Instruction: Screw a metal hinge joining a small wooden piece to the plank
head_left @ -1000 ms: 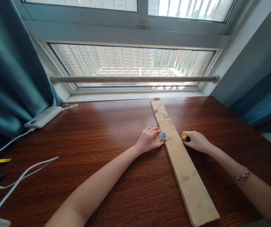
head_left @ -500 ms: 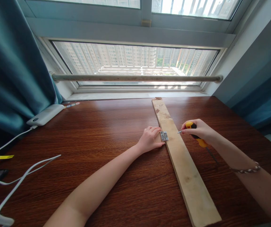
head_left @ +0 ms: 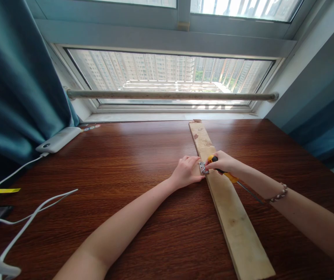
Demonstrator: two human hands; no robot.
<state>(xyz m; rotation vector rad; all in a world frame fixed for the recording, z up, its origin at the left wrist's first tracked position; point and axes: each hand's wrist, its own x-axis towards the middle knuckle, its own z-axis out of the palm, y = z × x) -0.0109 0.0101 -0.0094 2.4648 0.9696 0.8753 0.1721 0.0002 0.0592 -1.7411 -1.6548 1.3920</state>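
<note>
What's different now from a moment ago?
The right hand has moved left, from the board's right side to the hinge, carrying the yellow-and-black screwdriver along. Nothing was visibly let go. The left hand stayed beside the hinge; the wooden board and white power bank stayed put.

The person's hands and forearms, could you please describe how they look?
The left hand and right hand are both gloveless, with bare fingers and no sleeves in view. A braided-looking, dark-and-light bracelet circles the right forearm near the wrist.
</note>
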